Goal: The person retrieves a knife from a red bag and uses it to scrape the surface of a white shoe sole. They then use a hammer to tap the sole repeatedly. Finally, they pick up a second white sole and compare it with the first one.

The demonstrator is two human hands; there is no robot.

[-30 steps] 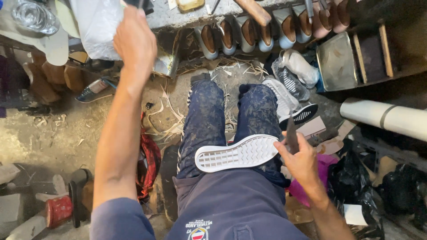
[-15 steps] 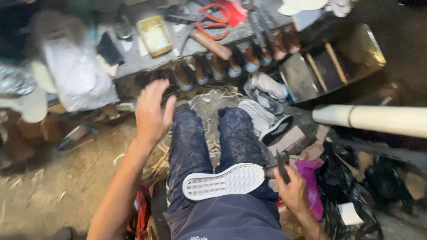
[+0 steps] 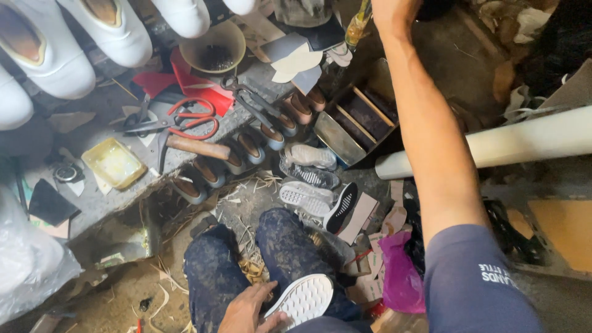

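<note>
- White rubber shoe sole lies tread-up across the lap, steadied by the left hand, fingers loosely spread against its edge.
- Right hand stretches up past the frame; its fingers cannot be told.
- Half a second ago the left hand reached forward, and the right held a tool beside the sole.

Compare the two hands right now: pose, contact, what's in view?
The left hand is low over the lap, fingers resting on the white shoe sole; the right hand is raised far forward at the frame's top edge, mostly cut off, so whether it grips anything cannot be told. The left hand shows most of its back and fingers; of the right, mainly the outstretched forearm shows. Both are bare.
</note>
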